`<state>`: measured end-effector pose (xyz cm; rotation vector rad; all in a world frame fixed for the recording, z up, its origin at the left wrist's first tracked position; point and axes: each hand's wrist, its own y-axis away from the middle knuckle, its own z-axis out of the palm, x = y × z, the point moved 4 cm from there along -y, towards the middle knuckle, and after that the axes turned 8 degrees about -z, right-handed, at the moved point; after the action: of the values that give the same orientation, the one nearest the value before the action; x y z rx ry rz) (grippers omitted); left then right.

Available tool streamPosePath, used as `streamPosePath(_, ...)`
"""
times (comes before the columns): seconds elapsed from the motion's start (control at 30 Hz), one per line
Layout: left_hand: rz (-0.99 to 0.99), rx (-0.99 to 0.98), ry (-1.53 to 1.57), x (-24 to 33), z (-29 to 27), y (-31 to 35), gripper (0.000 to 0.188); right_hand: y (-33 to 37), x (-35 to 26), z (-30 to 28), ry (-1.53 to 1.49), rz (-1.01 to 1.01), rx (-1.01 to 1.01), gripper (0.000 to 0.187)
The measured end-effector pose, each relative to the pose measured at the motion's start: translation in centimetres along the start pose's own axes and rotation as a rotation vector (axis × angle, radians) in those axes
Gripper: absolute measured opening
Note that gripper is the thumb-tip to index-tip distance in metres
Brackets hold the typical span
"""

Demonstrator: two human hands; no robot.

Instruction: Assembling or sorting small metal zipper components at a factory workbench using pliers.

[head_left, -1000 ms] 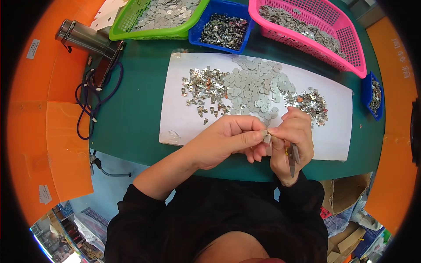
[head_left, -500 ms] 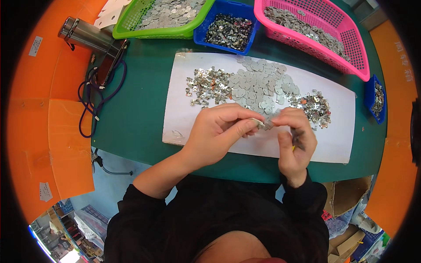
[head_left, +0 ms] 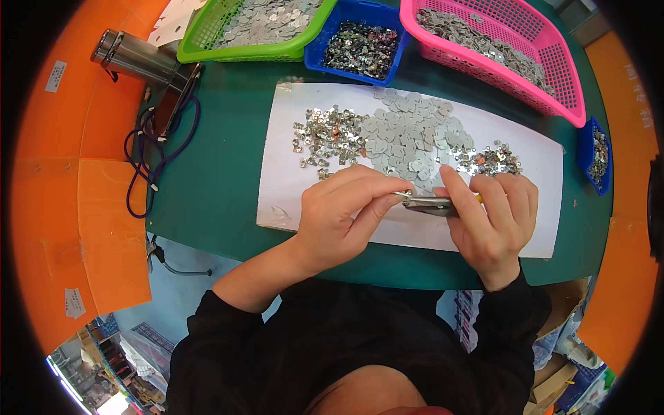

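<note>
Left hand (head_left: 339,213) pinches a thin metal piece (head_left: 402,194), right hand (head_left: 494,220) grips tapered pliers (head_left: 432,205).

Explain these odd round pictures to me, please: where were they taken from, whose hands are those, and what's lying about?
There is no robot here, just a person's bare hands. The view comes from a wide fisheye camera worn on that person's head, looking down, so straight edges bend toward the rim.

On the green table lies a white board. It bears a heap of grey plates between two piles of small metal bits. Beyond it stand a green basket, a blue bin and a pink basket, all holding metal parts.

The left hand pinches a small piece. The right hand holds pliers, their tips right by that piece.
</note>
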<state>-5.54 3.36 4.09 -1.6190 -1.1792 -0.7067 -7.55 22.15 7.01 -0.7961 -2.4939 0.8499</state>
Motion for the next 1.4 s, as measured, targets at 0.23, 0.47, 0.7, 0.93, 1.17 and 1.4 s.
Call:
streamPosePath(0.23,-0.18,0.002,0.087,-0.7,0.4,0.2,0.013,-0.7,0.6,-0.2,0.091,-0.092,-0.065,0.031)
streamPosePath(0.47,-0.288,-0.101,0.168,-1.3,0.3,0.2,0.013,-1.0,0.7,-0.3,0.081,-0.156,-0.19,0.03)
streamPosePath(0.7,-0.136,-0.218,0.068,-0.6,0.1,-0.2,0.011,-0.7,0.7,-0.7,0.13,-0.21,-0.125,0.032)
streamPosePath(0.93,-0.159,-0.134,0.023,0.4,0.7,0.3,0.011,-0.6,1.0,-1.4,0.187,-0.285,-0.033,0.032)
streamPosePath(1.17,0.126,-0.166,-0.057,0.8,0.6,-0.3,0.026,-0.5,1.1,-1.9,0.095,-0.228,-0.069,0.034)
streamPosePath(1.4,0.226,-0.186,-0.04,0.7,0.4,-0.3,0.028,-0.4,0.9,-1.8,0.003,-0.172,-0.002,0.036)
